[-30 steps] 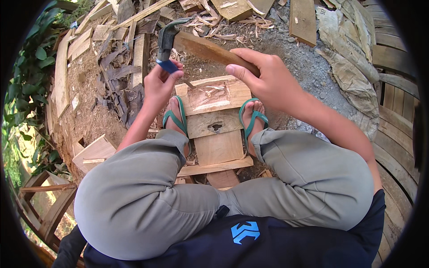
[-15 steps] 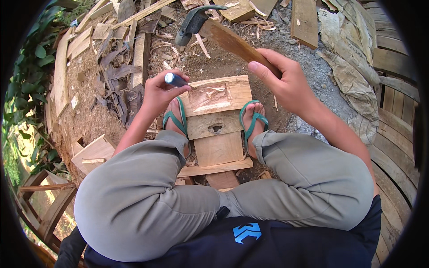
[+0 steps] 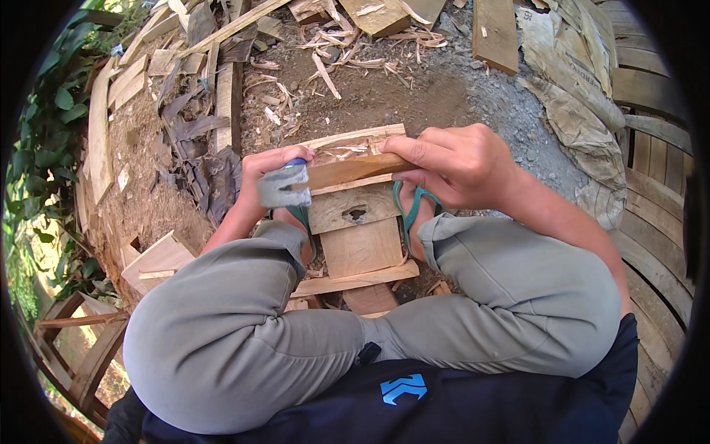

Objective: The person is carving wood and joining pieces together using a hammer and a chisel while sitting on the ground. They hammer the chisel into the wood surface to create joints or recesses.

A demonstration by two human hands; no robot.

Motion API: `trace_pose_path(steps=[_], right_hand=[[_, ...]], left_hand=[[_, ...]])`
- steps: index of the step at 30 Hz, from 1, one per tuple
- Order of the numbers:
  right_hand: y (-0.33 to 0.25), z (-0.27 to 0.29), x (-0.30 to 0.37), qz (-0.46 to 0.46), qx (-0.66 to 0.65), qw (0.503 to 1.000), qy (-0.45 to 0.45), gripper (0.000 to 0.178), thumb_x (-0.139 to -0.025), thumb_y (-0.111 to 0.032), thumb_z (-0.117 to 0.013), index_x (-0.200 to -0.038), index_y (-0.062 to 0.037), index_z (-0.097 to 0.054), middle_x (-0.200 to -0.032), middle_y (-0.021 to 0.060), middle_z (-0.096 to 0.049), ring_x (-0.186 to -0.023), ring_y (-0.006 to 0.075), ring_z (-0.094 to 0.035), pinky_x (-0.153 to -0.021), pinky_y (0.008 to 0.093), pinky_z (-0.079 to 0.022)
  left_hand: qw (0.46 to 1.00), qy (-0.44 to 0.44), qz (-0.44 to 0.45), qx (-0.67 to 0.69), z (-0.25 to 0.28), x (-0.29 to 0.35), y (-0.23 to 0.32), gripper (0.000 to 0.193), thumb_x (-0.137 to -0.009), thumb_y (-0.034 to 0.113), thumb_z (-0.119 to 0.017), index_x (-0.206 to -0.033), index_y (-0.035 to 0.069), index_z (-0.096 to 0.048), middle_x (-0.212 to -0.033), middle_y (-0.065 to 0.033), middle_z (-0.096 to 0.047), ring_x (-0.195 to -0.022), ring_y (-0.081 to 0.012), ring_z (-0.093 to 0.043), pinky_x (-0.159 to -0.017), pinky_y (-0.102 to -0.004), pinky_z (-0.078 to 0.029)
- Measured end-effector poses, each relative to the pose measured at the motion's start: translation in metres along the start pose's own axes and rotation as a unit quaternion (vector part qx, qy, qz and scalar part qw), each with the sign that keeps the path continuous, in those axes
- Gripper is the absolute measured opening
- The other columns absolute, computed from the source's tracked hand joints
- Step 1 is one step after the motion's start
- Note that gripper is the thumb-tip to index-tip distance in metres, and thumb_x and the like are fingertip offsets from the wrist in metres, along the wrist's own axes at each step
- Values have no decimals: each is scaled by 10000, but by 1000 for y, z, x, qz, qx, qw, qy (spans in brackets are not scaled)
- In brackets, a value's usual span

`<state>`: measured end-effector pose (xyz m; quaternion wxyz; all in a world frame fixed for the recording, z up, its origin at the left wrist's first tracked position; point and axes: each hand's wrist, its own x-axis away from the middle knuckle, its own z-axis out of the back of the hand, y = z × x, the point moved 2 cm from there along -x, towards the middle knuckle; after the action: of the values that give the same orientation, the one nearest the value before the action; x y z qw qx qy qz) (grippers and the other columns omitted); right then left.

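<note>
The hammer (image 3: 347, 172) lies across the view and hides much of the work: its handle covers the middle of the block (image 3: 392, 132), leaving the far edge, a strip of the near edge and part of a rough recess with shavings (image 3: 353, 151) in sight. Of the chisel (image 3: 298, 162) only a bit of blue handle shows, so where its tip sits cannot be told, nor whether the hammer touches it. The left hand (image 3: 270, 166) comes up from the lower left with its fingers curled closed about the chisel; the hammer head overlaps it, so the grip's firmness cannot be judged. The right hand (image 3: 462, 164) reaches in from the right, forearm slanting up and inward, fingers wrapped round the end of the hammer handle, which vanishes into the fist. The block lies on the ground beyond the feet, with a board (image 3: 333, 214) with a dark hole just on its near side. The left sandal (image 3: 302, 214) is mostly covered by trousers and hand, the right sandal (image 3: 408, 214) partly by the right hand. Loose shavings and offcuts (image 3: 377, 16) litter the soil past the block, dark torn sheeting (image 3: 196, 129) lies to the left, and a crumpled sack (image 3: 580, 133) to the right, before curved slats (image 3: 654, 200) cut off by the lens's dark rim
</note>
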<state>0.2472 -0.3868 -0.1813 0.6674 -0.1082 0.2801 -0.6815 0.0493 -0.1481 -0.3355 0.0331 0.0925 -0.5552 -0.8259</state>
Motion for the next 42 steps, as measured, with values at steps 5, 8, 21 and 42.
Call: trace_pose_path(steps=[5, 8, 21, 42], right_hand=[[-4, -12, -2, -64, 58, 996, -17, 331, -905, -283, -754, -1202, -154, -687, -731, 37, -657, -581, 246, -674, -480, 361, -538], [-9, -8, -7, -46, 38, 998, 36, 326, -914, -295, -745, -1208, -173, -676, -710, 36, -637, -590, 246, -680, -480, 373, -537], [0, -11, -1, -100, 16, 995, 15, 353, -910, -196, -759, -1249, -126, -691, -828, 58, -723, -625, 238, -714, -503, 363, -544], [9, -16, 16, -249, -97, 963, 17, 334, -957, -256, -729, -1224, -57, -696, -825, 120, -734, -660, 254, -711, -591, 367, -539]], left_hand=[[982, -29, 176, -55, -3, 3, 4, 260, -834, 122, -823, -1074, 50, -753, -1033, -98, -771, -927, -176, -733, -850, -305, -581], [981, 53, 179, -47, -9, 9, 16, 294, -830, 195, -876, -1058, 53, -757, -1014, -74, -775, -882, -152, -722, -833, -294, -576], [970, 112, 162, 146, -15, 5, -6, 248, -876, 136, -852, -1065, 4, -763, -950, -2, -779, -845, -60, -696, -759, -238, -554], [962, 166, 164, 140, 15, -13, -43, 321, -946, -1, -729, -1242, -38, -609, -1144, -90, -715, -1032, -139, -696, -930, -282, -569]])
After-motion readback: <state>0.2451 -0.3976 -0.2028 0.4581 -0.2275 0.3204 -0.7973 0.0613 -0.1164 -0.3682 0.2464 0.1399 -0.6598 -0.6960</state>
